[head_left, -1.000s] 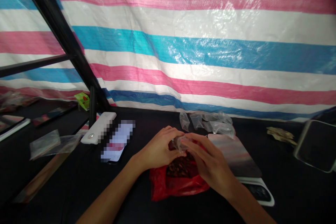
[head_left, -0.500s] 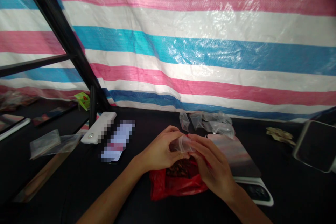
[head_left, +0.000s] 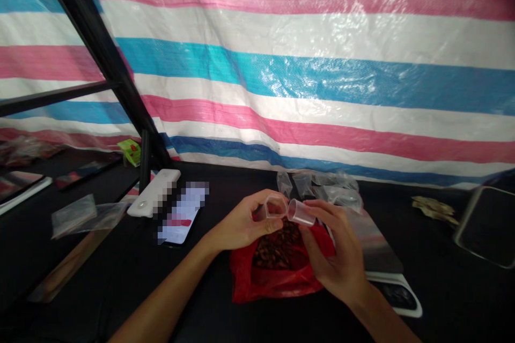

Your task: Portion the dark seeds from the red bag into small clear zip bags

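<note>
The clear cup (head_left: 302, 213) tilts above the brown pieces (head_left: 273, 252) in the red bag (head_left: 277, 285), pinched between thumb and fingers of the right hand (head_left: 340, 249); the left hand (head_left: 244, 222) curls around an open-mouthed clear pouch (head_left: 276, 207) beside it. Clear packets (head_left: 340, 193) lie near the desk's (head_left: 209, 305) far edge.
</note>
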Tool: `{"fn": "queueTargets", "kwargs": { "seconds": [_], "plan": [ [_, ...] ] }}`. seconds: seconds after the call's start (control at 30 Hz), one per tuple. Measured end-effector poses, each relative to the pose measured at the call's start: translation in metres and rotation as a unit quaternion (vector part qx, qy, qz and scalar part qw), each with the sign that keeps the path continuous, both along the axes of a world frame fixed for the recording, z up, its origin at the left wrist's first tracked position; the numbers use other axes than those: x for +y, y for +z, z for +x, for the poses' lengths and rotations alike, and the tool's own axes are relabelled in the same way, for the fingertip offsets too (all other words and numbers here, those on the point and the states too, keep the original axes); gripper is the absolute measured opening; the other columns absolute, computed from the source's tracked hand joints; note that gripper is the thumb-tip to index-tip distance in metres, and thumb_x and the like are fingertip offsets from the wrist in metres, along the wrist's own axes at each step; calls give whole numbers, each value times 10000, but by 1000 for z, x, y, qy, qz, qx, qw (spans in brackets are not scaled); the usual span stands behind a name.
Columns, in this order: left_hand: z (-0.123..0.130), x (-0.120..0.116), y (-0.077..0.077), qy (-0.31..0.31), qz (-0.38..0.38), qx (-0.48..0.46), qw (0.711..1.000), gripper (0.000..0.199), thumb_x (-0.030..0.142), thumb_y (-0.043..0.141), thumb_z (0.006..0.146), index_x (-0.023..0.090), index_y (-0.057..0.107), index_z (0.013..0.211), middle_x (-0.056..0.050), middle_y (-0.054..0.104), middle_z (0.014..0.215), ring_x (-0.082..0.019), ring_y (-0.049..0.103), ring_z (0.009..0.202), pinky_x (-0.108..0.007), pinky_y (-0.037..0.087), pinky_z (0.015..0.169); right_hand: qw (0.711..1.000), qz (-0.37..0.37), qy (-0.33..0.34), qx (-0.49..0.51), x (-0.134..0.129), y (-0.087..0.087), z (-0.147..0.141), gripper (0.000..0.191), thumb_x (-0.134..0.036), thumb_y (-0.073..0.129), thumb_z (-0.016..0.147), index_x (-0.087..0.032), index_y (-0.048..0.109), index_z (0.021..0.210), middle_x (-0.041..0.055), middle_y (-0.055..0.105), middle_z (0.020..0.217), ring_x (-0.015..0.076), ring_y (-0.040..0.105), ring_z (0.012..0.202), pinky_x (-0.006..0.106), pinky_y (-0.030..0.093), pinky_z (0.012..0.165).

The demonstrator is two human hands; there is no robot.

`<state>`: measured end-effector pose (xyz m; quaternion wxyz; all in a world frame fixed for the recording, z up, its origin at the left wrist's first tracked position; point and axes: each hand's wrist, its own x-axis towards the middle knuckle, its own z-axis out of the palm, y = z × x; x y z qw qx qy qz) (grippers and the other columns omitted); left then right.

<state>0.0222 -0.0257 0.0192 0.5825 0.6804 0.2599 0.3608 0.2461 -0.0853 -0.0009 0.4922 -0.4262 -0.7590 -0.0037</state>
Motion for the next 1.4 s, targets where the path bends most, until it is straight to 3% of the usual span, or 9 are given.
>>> {"fn": "queueTargets", "kwargs": {
  "seconds": [0.1, 0.2, 0.3, 0.4, 0.53, 0.73, 1.0, 1.2, 1.4],
  "plan": [
    [-5, 5, 3, 77, 6, 5, 997, 445, 568, 673, 914, 183, 634, 1134, -55, 652, 1024, -197, 613, 940, -301, 473, 829, 999, -25, 8, -29, 3, 1, 3, 397, -120, 608, 914, -261, 564, 1283, 109, 642, 1244, 279, 621, 1149, 463, 521, 971],
    [-8, 11, -6, 153, 32, 76, 985, 337, 502, 587, 980, 179, 613, 1072, -8, 607, 891, -155, 559, 812, -282, 449, 755, 986, -95, 16, -133, 6, 3, 6, 423, -108, 587, 876, -265, 614, 1267, 89, 658, 1229, 284, 602, 1156, 467, 475, 998],
    [-5, 11, -22, 135, 43, 184, 973, 286, 461, 621, 950, 179, 587, 989, 13, 592, 836, -146, 527, 748, -273, 425, 682, 966, -151, 8, -210, 8, 4, 6, 490, -61, 574, 801, -270, 662, 1236, 71, 669, 1203, 279, 592, 1133, 461, 437, 1006],
    [-1, 9, -33, 96, 44, 225, 969, 235, 348, 707, 871, 186, 568, 967, 24, 608, 839, -136, 524, 716, -262, 400, 644, 956, -173, -24, -234, 8, 3, 4, 461, -57, 567, 782, -252, 672, 1186, 73, 671, 1161, 283, 577, 1114, 462, 408, 1010],
    [1, 13, -41, 99, 26, 174, 979, 84, 237, 619, 901, 185, 563, 935, 27, 592, 806, -127, 522, 706, -253, 395, 640, 943, -193, -40, -266, 6, 5, 3, 390, -65, 574, 766, -245, 670, 1098, 67, 671, 1084, 288, 566, 1078, 463, 395, 987],
    [2, 22, -48, 127, -1, 105, 986, 69, 198, 629, 880, 170, 592, 931, 17, 600, 820, -126, 537, 727, -249, 418, 680, 925, -181, -80, -324, 1, 2, 11, 314, -85, 611, 725, -220, 670, 1002, 96, 687, 1021, 327, 568, 1054, 506, 385, 979],
    [7, 20, -45, 111, -54, 51, 991, 279, 426, 698, 908, 167, 596, 932, 6, 613, 840, -130, 561, 752, -254, 441, 719, 935, -154, -78, -311, 5, -13, 11, 359, -156, 628, 899, -180, 640, 1256, 94, 732, 1115, 310, 598, 1040, 480, 421, 924],
    [8, 21, -45, 129, -74, 43, 988, 303, 444, 709, 899, 170, 582, 931, 22, 581, 813, -122, 539, 731, -253, 425, 716, 943, -177, -71, -273, 7, -14, 15, 341, -84, 628, 873, -228, 691, 1176, 83, 696, 1121, 286, 589, 1021, 442, 451, 888],
    [9, 20, -43, 123, -57, 51, 990, 260, 404, 697, 900, 172, 583, 927, 18, 576, 811, -129, 527, 736, -264, 418, 721, 953, -200, -65, -219, 7, -19, 8, 332, -95, 665, 861, -200, 669, 1176, 93, 697, 1110, 294, 588, 1030, 459, 471, 910]
  ]
}}
